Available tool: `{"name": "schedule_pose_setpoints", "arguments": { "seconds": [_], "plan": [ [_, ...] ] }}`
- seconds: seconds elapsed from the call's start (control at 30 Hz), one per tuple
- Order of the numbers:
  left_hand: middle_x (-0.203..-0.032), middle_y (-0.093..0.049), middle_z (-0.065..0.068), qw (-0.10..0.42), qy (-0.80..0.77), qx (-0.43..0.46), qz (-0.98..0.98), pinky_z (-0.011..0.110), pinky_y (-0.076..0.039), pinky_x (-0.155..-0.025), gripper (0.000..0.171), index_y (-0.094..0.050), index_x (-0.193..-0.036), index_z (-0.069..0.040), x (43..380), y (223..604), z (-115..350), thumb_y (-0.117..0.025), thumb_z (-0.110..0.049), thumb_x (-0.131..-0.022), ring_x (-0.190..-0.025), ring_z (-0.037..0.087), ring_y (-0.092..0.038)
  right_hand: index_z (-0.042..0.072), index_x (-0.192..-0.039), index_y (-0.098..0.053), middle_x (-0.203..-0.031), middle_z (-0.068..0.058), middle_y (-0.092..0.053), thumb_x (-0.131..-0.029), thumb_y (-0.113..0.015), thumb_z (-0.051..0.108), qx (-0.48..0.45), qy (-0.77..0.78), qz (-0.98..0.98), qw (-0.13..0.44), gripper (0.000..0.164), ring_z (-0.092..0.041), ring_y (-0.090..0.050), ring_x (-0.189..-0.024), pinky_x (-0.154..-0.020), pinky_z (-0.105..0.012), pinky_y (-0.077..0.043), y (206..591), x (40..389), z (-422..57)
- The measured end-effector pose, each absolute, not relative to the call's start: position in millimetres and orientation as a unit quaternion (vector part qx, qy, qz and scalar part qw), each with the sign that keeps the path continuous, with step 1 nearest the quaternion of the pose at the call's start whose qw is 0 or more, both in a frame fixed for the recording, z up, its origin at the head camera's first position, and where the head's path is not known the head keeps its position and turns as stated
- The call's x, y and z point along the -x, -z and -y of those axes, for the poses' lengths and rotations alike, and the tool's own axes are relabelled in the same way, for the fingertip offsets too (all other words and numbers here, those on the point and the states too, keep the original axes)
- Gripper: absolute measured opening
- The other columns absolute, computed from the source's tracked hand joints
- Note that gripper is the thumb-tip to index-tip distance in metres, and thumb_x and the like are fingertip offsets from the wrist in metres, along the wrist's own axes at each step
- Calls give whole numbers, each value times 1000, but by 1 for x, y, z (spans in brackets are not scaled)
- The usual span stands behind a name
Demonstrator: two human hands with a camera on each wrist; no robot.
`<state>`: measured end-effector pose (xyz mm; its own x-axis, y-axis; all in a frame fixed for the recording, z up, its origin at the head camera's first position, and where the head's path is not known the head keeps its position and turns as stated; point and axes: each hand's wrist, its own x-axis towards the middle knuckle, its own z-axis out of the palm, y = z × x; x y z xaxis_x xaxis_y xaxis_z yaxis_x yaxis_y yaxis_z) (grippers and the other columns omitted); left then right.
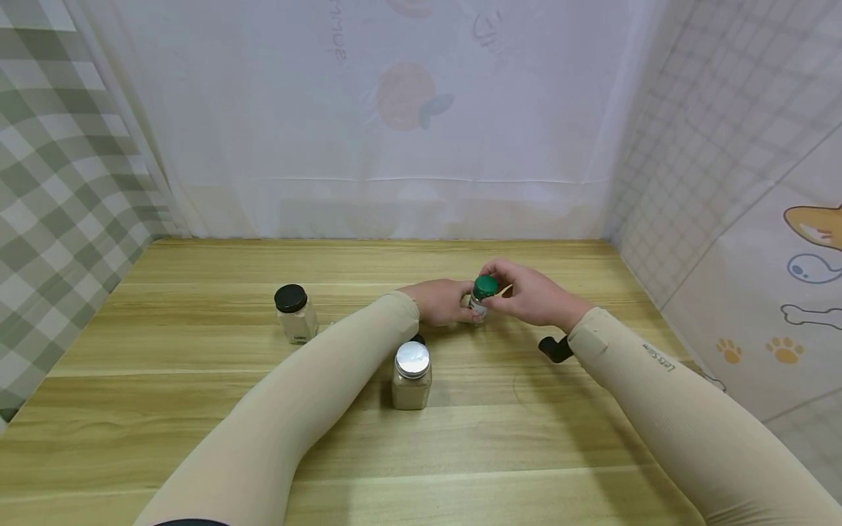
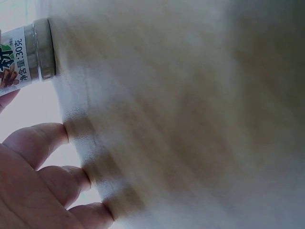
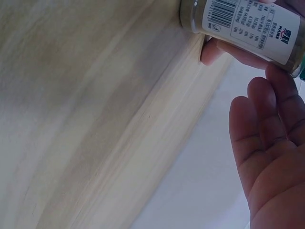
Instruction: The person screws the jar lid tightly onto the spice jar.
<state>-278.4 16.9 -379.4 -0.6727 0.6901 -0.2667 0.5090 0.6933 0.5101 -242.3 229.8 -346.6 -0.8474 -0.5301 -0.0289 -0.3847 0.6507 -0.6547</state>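
A small clear spice jar (image 1: 478, 310) with a green cap (image 1: 486, 286) stands on the wooden table in front of me. My left hand (image 1: 442, 301) grips the jar's body low down, from the left. From the other side my right hand (image 1: 536, 294) pinches the green cap between thumb and fingers. In the left wrist view the jar's printed label (image 2: 14, 59) shows, and the other left fingertips (image 2: 57, 133) rest on the table. The right wrist view shows a barcode label (image 3: 252, 26) on the jar; the remaining right fingers (image 3: 262, 112) extend beside it.
A jar with a black lid (image 1: 296, 315) stands to the left, beyond my left forearm. Nearer me is a silver-lidded jar (image 1: 411, 381), close beside that sleeve. A black object (image 1: 555, 349) shows under my right wrist. A pale curtain (image 1: 395, 146) hangs behind the table (image 1: 421, 453).
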Motion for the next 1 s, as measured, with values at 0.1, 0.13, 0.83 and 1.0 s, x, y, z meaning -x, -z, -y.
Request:
{"name": "schedule_pose_setpoints", "arguments": {
  "seconds": [0.1,0.13,0.83,1.0],
  "plan": [
    [-143,-64,2,225,-201,-339,-891,43,-43,-119,49,-50,-147,-27,279,380,-17,-61,-51,-105,-138,20,-57,6,-132,-56,-110,-10,-69,-100,-72,8,254,330,-902,112,36,-25,-66,-108,-98,-50,-58,347,243,-230],
    [-143,-64,3,226,-201,-339,-891,43,-43,-120,50,-50,-147,-27,279,380,-17,-61,-51,-105,-139,21,-57,5,-135,-54,-112,-11,-69,-99,-71,7,256,331,-901,113,40,-26,-66,-109,-99,-50,-58,347,243,-230],
    [-142,-64,0,227,-196,-335,-893,40,-43,-119,51,-50,-147,-27,280,381,-18,-62,-51,-105,-136,18,-57,4,-137,-54,-113,-12,-69,-100,-70,6,264,334,-898,113,40,-26,-66,-109,-97,-47,-57,348,244,-230],
    [-145,-63,1,230,-194,-329,-895,41,-42,-120,56,-47,-152,-25,280,380,-17,-61,-52,-105,-139,19,-56,7,-137,-57,-116,-12,-68,-100,-66,2,268,338,-895,115,38,-26,-64,-110,-97,-47,-57,347,243,-230]
  ]
}}
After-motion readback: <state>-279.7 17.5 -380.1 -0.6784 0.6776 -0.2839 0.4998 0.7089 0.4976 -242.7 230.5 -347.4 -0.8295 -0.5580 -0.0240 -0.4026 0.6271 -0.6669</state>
